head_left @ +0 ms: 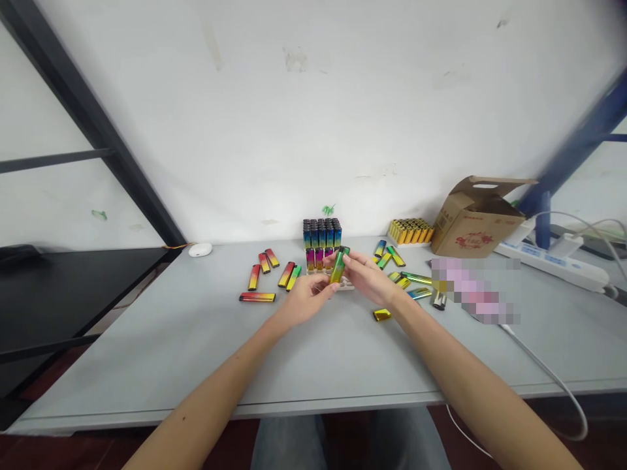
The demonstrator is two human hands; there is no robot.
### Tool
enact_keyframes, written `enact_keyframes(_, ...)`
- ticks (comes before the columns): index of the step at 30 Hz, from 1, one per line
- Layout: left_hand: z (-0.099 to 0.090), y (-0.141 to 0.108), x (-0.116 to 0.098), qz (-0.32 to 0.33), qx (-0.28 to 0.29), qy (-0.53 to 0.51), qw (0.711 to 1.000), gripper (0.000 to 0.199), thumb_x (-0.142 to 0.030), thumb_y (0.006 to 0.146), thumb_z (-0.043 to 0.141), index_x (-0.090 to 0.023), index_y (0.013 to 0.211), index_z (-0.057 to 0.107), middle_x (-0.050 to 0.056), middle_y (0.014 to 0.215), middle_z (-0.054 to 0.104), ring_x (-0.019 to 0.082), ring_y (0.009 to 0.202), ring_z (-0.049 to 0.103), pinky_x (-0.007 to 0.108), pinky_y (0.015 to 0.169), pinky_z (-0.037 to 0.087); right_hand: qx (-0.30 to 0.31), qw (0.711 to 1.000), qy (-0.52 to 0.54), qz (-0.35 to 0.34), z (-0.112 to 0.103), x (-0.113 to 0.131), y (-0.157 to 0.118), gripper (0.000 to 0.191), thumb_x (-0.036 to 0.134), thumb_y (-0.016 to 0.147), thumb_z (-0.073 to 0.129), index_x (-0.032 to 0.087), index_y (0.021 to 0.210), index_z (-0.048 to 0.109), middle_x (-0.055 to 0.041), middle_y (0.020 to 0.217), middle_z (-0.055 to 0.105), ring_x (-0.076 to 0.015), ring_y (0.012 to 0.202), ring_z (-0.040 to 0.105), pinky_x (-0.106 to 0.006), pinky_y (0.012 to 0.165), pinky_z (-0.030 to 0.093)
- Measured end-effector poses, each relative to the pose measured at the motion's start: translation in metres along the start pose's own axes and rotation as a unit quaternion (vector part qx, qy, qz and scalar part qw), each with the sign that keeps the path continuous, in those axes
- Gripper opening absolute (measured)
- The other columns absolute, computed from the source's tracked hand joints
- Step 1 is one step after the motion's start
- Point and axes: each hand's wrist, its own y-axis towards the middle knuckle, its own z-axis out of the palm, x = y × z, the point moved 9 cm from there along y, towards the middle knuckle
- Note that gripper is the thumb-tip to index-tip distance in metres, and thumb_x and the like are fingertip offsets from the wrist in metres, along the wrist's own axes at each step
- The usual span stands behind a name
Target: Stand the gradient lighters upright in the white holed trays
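Both hands meet over the middle of the desk around a shiny green-and-yellow lighter (337,269), held upright and slightly tilted. My left hand (309,297) pinches its lower end with thumb and fingers. Around its upper part close the fingers of my right hand (368,277); a second green end shows beside its top, and I cannot tell if it is a separate lighter. Just behind, a pale tray (347,284) holds a row of purple-and-gold lighters (319,258), partly hidden by my hands. Beyond stands a block of blue-green lighters (322,234).
Red-and-yellow lighters (253,277) lie loose on the left, more green-and-gold lighters (396,256) on the right. A tray of gold lighters (411,231) and an open cardboard box (473,228) stand at the back right, near a power strip (553,261). A white cable (543,365) crosses the right side.
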Motion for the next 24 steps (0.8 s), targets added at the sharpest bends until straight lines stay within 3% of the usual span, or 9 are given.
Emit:
enact_keyframes(4,0.001,0.001,0.006,-0.003,-0.012,0.015,1.0,0.037,-0.045,0.09,0.049,-0.014,0.076,0.065,0.003,0.074,0.063,0.014,0.07,0.057,0.026,0.065,0.045,-0.028,0.996,0.08,0.026,0.0,-0.002,0.0,0.027,0.049,0.084,0.064,0.023,0.089,0.058,-0.0017,0.083,0.069,-0.0185,0.081,0.062,-0.03,0.07,0.049)
enact_keyframes(8,-0.005,0.002,0.014,-0.019,-0.036,-0.005,0.999,0.042,-0.048,0.091,0.045,-0.014,0.078,0.066,0.006,0.079,0.066,0.017,0.075,0.061,0.028,0.07,0.049,-0.068,0.986,0.154,0.011,-0.017,0.009,0.001,0.021,0.043,0.085,0.066,0.026,0.09,0.056,0.0066,0.06,0.049,-0.0128,0.065,0.056,-0.024,0.063,0.047)
enact_keyframes(12,-0.01,0.001,0.013,-0.021,-0.051,-0.04,0.998,0.046,-0.051,0.091,0.044,-0.013,0.077,0.066,0.007,0.078,0.067,0.016,0.073,0.061,0.028,0.07,0.051,-0.046,0.975,0.211,0.049,-0.019,0.011,-0.001,0.024,0.046,0.091,0.053,0.024,0.101,0.059,0.0049,0.063,0.043,-0.0112,0.055,0.045,-0.021,0.049,0.04)
enact_keyframes(16,-0.014,0.001,0.012,-0.026,-0.059,-0.036,0.997,0.048,-0.053,0.091,0.043,-0.014,0.074,0.066,0.007,0.076,0.067,0.015,0.069,0.061,0.027,0.068,0.051,-0.037,0.969,0.238,0.06,-0.016,0.011,-0.002,0.027,0.041,0.095,0.041,0.021,0.097,0.059,0.0021,0.067,0.045,-0.0129,0.059,0.047,-0.024,0.053,0.044)
enact_keyframes(21,-0.019,0.001,0.012,-0.021,-0.074,-0.041,0.996,0.05,-0.054,0.091,0.042,-0.013,0.076,0.067,0.006,0.075,0.067,0.015,0.068,0.06,0.026,0.066,0.049,-0.047,0.97,0.235,0.052,-0.017,0.009,0.0,0.02,0.042,0.093,0.05,0.023,0.087,0.053,0.0022,0.073,0.05,-0.0128,0.066,0.053,-0.024,0.057,0.048)
enact_keyframes(24,-0.02,0.001,0.013,-0.021,-0.081,-0.046,0.995,0.053,-0.055,0.092,0.039,-0.013,0.076,0.067,0.007,0.076,0.068,0.014,0.067,0.06,0.026,0.066,0.049,-0.066,0.973,0.216,0.053,-0.02,0.008,-0.001,0.022,0.045,0.087,0.06,0.026,0.087,0.049,0.0033,0.078,0.054,-0.0113,0.062,0.052,-0.019,0.047,0.041)
